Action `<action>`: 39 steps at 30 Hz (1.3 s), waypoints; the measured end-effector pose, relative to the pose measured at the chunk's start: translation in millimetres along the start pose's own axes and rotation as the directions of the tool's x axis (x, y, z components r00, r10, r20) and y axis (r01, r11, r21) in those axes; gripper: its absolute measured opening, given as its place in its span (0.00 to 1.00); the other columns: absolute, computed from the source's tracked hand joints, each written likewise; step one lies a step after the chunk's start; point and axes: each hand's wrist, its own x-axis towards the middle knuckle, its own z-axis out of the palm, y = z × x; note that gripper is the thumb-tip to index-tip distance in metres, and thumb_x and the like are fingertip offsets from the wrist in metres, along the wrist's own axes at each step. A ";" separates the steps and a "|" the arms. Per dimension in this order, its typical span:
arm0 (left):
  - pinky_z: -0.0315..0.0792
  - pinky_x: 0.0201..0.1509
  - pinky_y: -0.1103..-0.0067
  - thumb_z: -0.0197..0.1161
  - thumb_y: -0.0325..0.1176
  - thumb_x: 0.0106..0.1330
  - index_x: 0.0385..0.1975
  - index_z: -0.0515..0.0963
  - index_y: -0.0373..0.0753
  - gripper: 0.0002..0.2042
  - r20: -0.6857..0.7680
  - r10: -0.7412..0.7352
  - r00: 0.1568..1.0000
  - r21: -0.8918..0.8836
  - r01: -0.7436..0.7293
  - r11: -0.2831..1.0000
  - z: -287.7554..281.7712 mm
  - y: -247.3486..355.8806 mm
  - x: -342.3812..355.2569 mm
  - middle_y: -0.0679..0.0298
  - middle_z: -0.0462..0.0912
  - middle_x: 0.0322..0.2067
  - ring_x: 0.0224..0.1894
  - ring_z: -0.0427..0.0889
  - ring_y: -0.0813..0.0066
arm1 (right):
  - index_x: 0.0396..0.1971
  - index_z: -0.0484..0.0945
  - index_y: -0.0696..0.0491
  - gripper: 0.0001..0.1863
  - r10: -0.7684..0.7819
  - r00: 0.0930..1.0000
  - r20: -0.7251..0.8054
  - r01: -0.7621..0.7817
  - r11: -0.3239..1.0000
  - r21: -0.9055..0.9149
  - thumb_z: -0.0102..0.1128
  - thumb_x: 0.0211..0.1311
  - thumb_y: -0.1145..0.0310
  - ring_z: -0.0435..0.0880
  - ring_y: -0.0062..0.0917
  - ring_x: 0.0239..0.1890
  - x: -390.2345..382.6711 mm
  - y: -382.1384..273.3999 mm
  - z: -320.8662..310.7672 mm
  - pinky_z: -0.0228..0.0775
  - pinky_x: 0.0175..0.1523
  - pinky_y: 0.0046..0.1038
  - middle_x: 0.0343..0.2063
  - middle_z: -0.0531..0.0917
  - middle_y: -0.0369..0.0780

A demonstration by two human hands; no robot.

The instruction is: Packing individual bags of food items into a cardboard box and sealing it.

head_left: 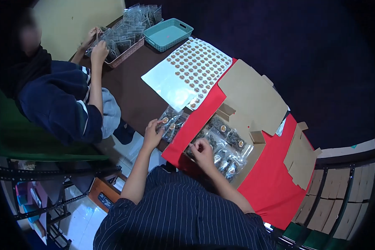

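Small clear bags of dark contents with round stickers (171, 123) lie on the brown table at the left edge of the red cloth. My left hand (152, 134) rests at their near side, fingers stretched out and touching a bag. To the right, an open cardboard box (248, 166) holds several similar stickered bags (226, 132), some lying flat and some overlapping. My right hand (203, 154) is over the box's left part, its fingers curled together in a pinch. What those fingers hold, if anything, is too small to make out.
Sheets of round stickers (200, 62) lie beyond the bags. A teal basket (168, 34) stands behind them. At far left a co-worker's hands (99, 51) handle clear bags in a pink basket (127, 54). A flattened carton (301, 156) lies on the red cloth (271, 183).
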 end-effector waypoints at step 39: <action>0.66 0.58 0.68 0.66 0.39 0.44 0.60 0.63 0.41 0.38 0.487 0.206 0.848 -0.033 -0.218 0.975 -3.3 -38.6 2.5 0.50 0.71 0.53 0.53 0.72 0.55 | 0.54 0.71 0.60 0.23 0.031 0.999 -0.039 -0.040 0.968 -0.248 0.56 0.61 0.63 0.71 0.22 0.31 81.4 28.9 68.2 0.66 0.37 0.23 0.31 0.72 0.39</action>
